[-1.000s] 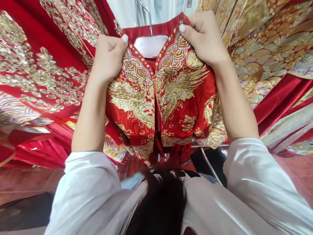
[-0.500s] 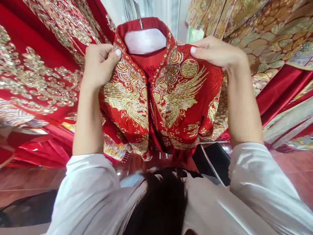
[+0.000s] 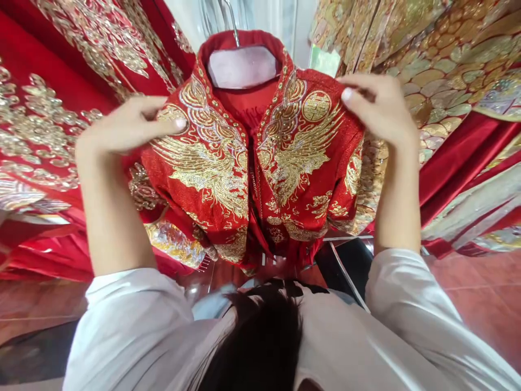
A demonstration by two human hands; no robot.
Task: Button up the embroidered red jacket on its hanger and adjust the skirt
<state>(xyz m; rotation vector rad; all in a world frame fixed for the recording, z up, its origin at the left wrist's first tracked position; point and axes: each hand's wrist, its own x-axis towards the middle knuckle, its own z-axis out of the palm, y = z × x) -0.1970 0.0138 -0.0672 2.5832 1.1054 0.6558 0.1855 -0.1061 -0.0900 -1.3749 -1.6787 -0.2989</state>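
A red jacket with gold and silver embroidery hangs in front of me on a hanger with a pale, broad body and a metal hook. Its front edges part slightly at the middle. My left hand grips the jacket's left-side shoulder, thumb lying on the front beside a round gold emblem and the other fingers hidden behind the cloth. At the opposite shoulder, my right hand pinches the fabric near the sleeve top, its thumb in front. The jacket's lower hem hangs above my lap area.
A red garment with beaded gold patterns hangs close on the left. Gold sequined garments and red satin cloth hang on the right. A black panel with a metal edge is below, over a reddish tiled floor.
My left hand has moved outward from beside the collar to the shoulder, uncovering the round emblem. My right hand has slid slightly outward along its shoulder. The jacket spreads wider on the left.
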